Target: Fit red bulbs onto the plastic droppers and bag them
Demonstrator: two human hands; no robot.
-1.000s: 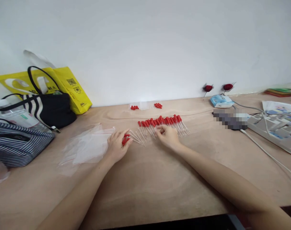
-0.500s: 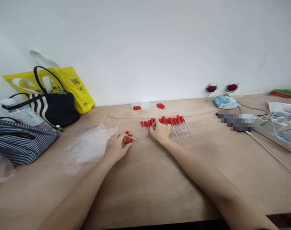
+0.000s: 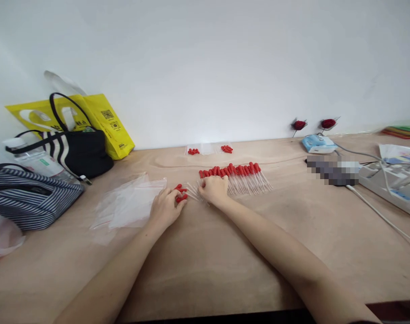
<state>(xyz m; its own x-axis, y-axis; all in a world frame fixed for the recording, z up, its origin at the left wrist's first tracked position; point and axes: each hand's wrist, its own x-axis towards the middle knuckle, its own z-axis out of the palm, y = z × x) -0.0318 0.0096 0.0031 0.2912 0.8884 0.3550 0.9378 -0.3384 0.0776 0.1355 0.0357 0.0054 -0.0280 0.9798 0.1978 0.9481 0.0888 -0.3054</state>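
Several clear droppers with red bulbs (image 3: 236, 180) lie side by side in a row across the middle of the table, bulbs toward the wall. To their left, a small bunch of droppers (image 3: 191, 191) points its thin tips to the right. My left hand (image 3: 166, 206) has its fingers curled round the red bulbs of this bunch. Between bunch and row, my right hand (image 3: 214, 190) is closed in a pinch at the thin clear tubes, its fingertips partly hidden. Clear zip bags (image 3: 133, 202) lie in a loose pile left of my left hand.
Near the wall lies a clear bag holding red-bulbed pieces (image 3: 193, 151). On the left stand a yellow bag (image 3: 119, 135), a black bag (image 3: 86, 155) and a striped pouch (image 3: 52, 195). A tissue pack (image 3: 318, 144), cables and a power strip (image 3: 390, 186) occupy the right.
My right hand has moved left and slightly nearer me, from the row of droppers to the tips of the small bunch. My left hand has barely moved.
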